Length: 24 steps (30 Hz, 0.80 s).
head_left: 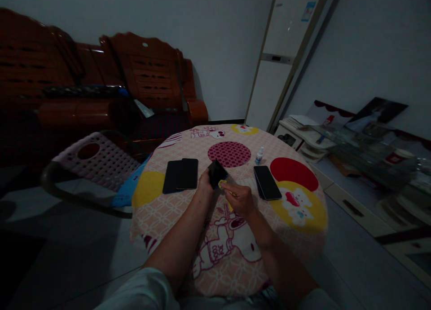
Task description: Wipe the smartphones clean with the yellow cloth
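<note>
Gripping a dark phone point(216, 172) above the desk point(188, 211), the left hand point(204, 183) tilts it, long axis running from lower left to upper right, top end pointing away. The right hand point(240, 198) pinches a yellow cloth point(223, 184) against its lower edge.

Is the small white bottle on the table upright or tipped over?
Upright. The small bottle stands on its base with its blue cap on top, beside the phone.
</note>
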Each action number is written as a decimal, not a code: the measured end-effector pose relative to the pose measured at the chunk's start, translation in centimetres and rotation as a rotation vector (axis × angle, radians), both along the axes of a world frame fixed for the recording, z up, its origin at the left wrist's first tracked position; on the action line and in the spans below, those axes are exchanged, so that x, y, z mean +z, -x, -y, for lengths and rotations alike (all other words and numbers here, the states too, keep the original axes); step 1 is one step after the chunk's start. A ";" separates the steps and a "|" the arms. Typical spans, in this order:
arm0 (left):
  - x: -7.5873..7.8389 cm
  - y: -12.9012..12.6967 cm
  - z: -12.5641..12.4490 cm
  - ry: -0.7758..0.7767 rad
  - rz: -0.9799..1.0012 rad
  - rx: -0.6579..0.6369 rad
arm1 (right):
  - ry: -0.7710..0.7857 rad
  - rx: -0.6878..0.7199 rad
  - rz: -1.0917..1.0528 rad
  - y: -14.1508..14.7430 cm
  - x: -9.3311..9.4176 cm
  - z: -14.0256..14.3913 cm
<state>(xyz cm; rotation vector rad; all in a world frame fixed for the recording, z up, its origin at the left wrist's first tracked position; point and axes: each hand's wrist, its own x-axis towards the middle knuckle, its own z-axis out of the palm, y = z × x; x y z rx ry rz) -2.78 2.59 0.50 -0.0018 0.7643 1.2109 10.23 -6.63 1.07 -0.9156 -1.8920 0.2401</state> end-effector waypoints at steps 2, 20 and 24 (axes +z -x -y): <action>0.2 -0.1 0.1 0.047 -0.024 0.005 | -0.006 0.003 -0.043 0.0 0.1 0.0; 1.0 -0.1 0.3 0.051 0.012 0.009 | 0.021 -0.008 -0.029 0.1 0.1 0.1; 0.9 -0.1 0.2 0.050 0.016 0.017 | 0.024 0.021 -0.020 0.1 0.2 0.1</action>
